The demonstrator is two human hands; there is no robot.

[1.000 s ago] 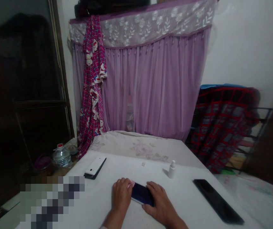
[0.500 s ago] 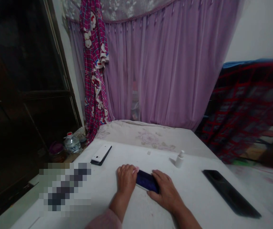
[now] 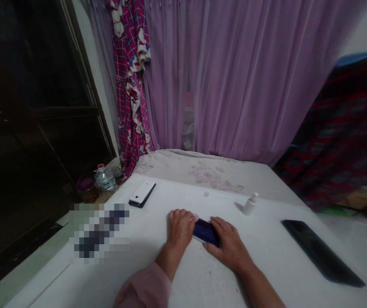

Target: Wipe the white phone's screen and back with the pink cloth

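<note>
A dark blue phone (image 3: 206,231) with a pale edge lies on the white tabletop between my hands. My right hand (image 3: 230,244) grips its right end, thumb along the near edge and fingers over the far one. At the phone's left end, my left hand (image 3: 180,227) is closed on a small pink cloth (image 3: 195,217), pressed against the phone; most of the cloth is hidden under the fingers.
Beyond my right hand stands a small white spray bottle (image 3: 250,204). A long black slab (image 3: 321,252) lies at right. At left, a white phone (image 3: 142,192) rests on a dark one, with a pixelated patch (image 3: 102,231) nearer. A tiny pale square (image 3: 206,194) lies farther back.
The camera view has tilted down and turned slightly left, so everything sits higher and farther right. Both hands keep their places on the phone and cloth.
</note>
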